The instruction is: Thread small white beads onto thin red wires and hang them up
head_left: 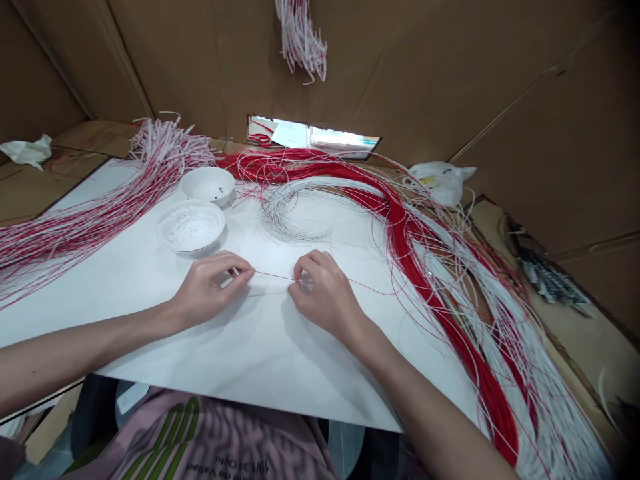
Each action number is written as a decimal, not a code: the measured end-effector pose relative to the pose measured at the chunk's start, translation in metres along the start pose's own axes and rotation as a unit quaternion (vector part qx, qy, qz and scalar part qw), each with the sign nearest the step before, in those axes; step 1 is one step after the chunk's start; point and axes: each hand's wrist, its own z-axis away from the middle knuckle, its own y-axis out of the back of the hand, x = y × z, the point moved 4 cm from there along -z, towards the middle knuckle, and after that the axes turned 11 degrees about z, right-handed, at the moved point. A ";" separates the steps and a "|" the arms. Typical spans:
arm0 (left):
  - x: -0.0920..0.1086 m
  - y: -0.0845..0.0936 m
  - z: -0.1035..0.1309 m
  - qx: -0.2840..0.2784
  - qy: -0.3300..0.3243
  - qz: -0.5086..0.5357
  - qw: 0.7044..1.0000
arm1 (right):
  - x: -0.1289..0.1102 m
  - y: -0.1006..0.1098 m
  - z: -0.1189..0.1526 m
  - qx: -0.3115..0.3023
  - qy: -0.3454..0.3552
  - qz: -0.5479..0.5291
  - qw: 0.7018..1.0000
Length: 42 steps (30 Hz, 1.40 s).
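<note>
Head view: left hand (pixel 210 288) and right hand (pixel 325 293) pinching thin red string (pixel 273 276), stretched tight between. Bowl of white beads (pixel 191 227) just beyond left pinch.

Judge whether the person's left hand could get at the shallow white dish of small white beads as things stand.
Probably yes: the left hand pinches a thin red cord just below the shallow white dish of beads, with only bare white sheet between them.

Bare forearms and hands, left hand (pixel 210 287) and right hand (pixel 325 297), no rings or watch; pink patterned shirt (pixel 210 440) with green lettering.
</note>
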 end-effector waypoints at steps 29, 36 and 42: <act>-0.016 -0.016 -0.013 -0.084 -0.001 -0.088 0.992 | -0.013 -0.006 0.006 0.033 -0.021 -0.141 0.989; -0.015 -0.004 -0.005 -0.063 0.149 0.139 0.977 | -0.019 -0.003 0.006 0.016 -0.013 -0.241 0.970; -0.014 -0.005 -0.004 -0.048 0.235 0.305 0.922 | -0.027 0.003 0.009 0.032 0.000 -0.289 0.957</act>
